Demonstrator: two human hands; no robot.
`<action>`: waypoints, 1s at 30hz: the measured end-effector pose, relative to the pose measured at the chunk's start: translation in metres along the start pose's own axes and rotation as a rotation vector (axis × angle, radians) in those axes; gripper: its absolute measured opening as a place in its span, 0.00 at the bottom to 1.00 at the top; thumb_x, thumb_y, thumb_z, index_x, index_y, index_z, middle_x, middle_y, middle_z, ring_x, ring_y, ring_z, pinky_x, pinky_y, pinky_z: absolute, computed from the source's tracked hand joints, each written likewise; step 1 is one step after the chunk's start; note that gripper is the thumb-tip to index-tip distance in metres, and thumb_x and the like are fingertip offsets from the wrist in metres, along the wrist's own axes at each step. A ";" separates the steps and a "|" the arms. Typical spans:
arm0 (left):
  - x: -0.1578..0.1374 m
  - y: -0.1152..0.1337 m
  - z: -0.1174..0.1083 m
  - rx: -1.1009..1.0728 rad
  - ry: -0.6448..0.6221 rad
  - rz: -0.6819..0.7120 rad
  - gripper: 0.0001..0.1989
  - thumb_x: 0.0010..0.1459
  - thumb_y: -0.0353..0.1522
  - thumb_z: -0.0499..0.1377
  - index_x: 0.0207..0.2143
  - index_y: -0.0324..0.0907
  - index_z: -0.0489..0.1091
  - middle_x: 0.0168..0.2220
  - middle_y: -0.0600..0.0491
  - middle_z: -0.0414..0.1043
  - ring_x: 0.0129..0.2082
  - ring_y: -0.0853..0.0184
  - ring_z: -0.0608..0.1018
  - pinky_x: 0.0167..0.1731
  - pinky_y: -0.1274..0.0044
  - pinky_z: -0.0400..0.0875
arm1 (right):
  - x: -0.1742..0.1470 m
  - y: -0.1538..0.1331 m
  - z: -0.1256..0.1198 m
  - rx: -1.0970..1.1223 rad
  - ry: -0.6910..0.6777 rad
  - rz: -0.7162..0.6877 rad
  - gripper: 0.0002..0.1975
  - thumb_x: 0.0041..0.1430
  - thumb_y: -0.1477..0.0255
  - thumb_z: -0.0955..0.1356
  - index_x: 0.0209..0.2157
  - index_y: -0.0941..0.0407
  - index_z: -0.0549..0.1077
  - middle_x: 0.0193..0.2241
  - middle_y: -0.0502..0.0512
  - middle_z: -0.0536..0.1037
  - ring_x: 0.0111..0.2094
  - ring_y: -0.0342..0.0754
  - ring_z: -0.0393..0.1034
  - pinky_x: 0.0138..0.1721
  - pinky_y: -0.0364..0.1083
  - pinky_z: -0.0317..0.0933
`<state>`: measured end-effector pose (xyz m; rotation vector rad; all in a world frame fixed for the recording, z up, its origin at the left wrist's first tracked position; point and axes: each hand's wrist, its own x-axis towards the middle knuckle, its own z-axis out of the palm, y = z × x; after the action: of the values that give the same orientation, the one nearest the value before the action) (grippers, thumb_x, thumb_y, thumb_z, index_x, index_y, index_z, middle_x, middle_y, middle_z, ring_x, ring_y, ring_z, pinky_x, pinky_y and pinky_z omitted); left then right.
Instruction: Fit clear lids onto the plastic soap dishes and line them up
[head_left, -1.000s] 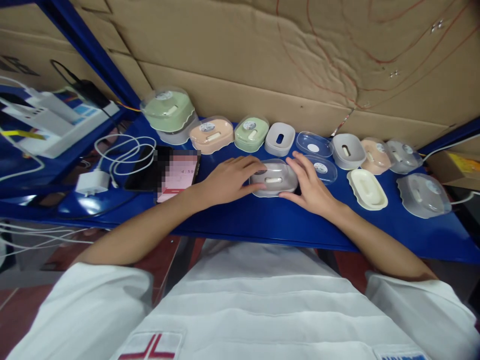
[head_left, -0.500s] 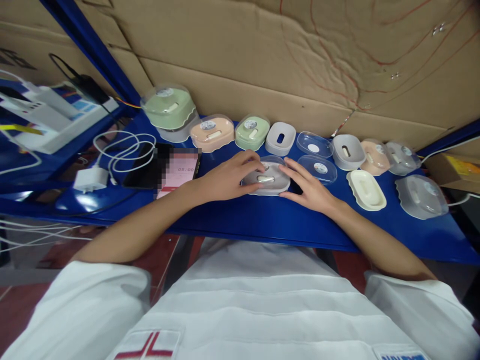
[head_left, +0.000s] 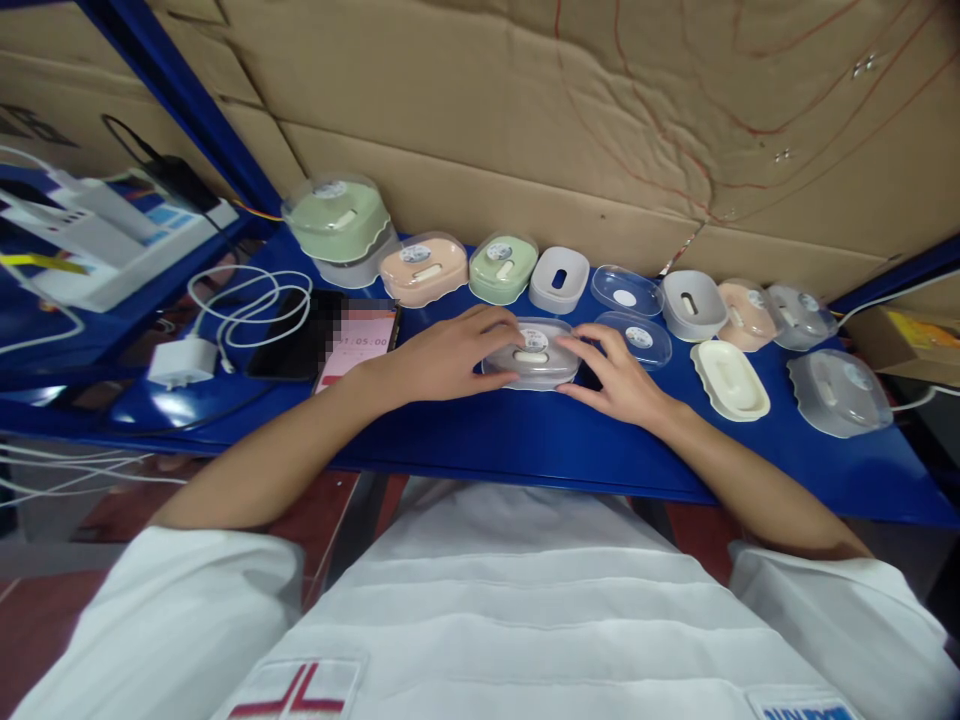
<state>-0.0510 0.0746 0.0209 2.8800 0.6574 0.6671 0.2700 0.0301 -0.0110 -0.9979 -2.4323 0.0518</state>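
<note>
A grey soap box (head_left: pixel 531 372) with a clear lid sits on the blue table in front of me, its round label and pale slot insert showing through the lid. From the left, my left hand (head_left: pixel 469 355) grips it, thumb low on the side and fingers curled over the lid. My right hand (head_left: pixel 615 375) holds the opposite end, with the thumb at the front corner and fingertips on the lid's edge. Just beyond my right hand lie two loose clear lids (head_left: pixel 628 291), one behind the other. A grey slotted case (head_left: pixel 560 280) stands behind the box.
Along the cardboard wall stand a peach box (head_left: pixel 424 270), a green box (head_left: pixel 503 268) and a green-and-grey stack (head_left: pixel 339 225). At right are a cream tray (head_left: pixel 731 381), another grey slotted case (head_left: pixel 694 305) and a clear-lidded grey box (head_left: pixel 840 395). A phone (head_left: pixel 360 345) and charger (head_left: pixel 182 360) lie left.
My left fingers have shifted off the middle of the lid, and the round label now shows fully. The lid looks lower and more level on the grey box. Both hands stay around it.
</note>
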 end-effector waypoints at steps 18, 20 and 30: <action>0.001 -0.002 0.002 0.056 -0.039 0.021 0.17 0.70 0.36 0.63 0.57 0.42 0.69 0.60 0.41 0.71 0.61 0.52 0.75 0.59 0.63 0.74 | 0.001 -0.003 0.003 -0.010 -0.116 -0.016 0.38 0.77 0.57 0.64 0.80 0.47 0.47 0.79 0.62 0.52 0.79 0.59 0.49 0.76 0.64 0.54; 0.002 -0.001 0.001 0.071 -0.040 0.016 0.16 0.69 0.36 0.62 0.56 0.42 0.69 0.60 0.41 0.71 0.60 0.52 0.76 0.59 0.63 0.74 | 0.002 -0.004 0.003 -0.053 -0.123 -0.012 0.38 0.77 0.56 0.64 0.80 0.48 0.48 0.78 0.63 0.53 0.79 0.59 0.49 0.76 0.64 0.54; 0.000 -0.006 -0.018 0.259 -0.145 -0.234 0.20 0.64 0.37 0.62 0.56 0.40 0.71 0.57 0.39 0.72 0.57 0.43 0.77 0.55 0.56 0.75 | 0.005 0.006 -0.021 -0.362 -0.031 0.312 0.28 0.77 0.54 0.61 0.67 0.57 0.72 0.65 0.68 0.75 0.65 0.68 0.70 0.64 0.67 0.63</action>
<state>-0.0610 0.0805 0.0356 2.9717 1.1102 0.3613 0.2807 0.0346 0.0077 -1.5391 -2.3378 -0.2773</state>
